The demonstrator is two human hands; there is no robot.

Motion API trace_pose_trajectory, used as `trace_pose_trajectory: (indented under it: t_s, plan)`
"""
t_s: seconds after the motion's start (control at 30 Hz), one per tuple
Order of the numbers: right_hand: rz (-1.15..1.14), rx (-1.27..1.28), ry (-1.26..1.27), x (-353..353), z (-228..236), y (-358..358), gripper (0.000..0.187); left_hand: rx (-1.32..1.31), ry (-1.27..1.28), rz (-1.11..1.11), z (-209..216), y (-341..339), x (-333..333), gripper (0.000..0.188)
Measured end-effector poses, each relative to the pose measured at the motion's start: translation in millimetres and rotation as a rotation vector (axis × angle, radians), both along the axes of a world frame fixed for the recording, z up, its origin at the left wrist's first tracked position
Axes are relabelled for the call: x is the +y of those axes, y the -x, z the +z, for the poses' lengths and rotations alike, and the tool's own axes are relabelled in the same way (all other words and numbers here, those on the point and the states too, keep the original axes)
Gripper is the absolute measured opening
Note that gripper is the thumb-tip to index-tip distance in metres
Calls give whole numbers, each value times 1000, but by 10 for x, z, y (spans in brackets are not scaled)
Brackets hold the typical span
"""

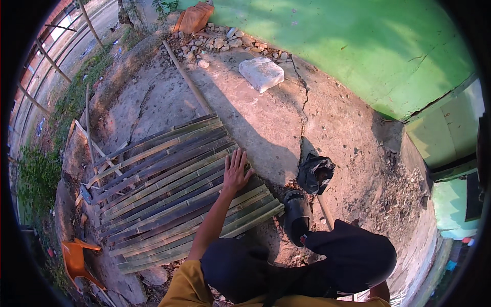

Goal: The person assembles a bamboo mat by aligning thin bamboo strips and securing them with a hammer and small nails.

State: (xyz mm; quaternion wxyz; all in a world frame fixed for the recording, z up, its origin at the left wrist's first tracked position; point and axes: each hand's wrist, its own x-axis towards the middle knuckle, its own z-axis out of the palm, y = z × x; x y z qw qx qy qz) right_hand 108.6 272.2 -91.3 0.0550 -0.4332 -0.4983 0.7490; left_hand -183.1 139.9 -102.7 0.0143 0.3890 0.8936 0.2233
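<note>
My left hand (pixel 236 171) rests flat with its fingers spread on a panel of split bamboo slats (pixel 169 181). It presses near the panel's far right edge, and nothing is gripped in it. The slats lie side by side, green, tan and dark brown. Of my right arm (pixel 379 290) only a small part shows at the lower edge. My bent dark-clothed knee hides most of my right hand, so its fingers cannot be made out. Just beyond that knee lies a pale wooden stick (pixel 325 212), running from under a crumpled black plastic bag (pixel 315 174).
A whitish block (pixel 261 73) stands on the cracked concrete. Rubble (pixel 220 41) lines the green wall (pixel 358 46). A long pole (pixel 186 79) reaches the panel's far edge. At left are loose sticks (pixel 105 156) and an orange plastic piece (pixel 76 263). My dark shoe (pixel 296 215) is beside the panel.
</note>
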Motion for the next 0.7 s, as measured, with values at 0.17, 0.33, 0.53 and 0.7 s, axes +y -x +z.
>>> trace_pose_trajectory:
  t_s: [0.17,0.33,0.53,0.7]
  plan:
    - [-87,-4,297,74,-22,-47,38,-19,46,-15,-49,33,-52,93]
    - [-40,-73,252,290,74,-259,37,-65,-22,1,1,-34,-96,91]
    - [293,-491,-615,1131,830,-1229,34,-245,95,68,177,5,-449,83]
    - [513,-685,-1130,1990,1264,-1380,33,-177,-177,169,362,-395,-745,53]
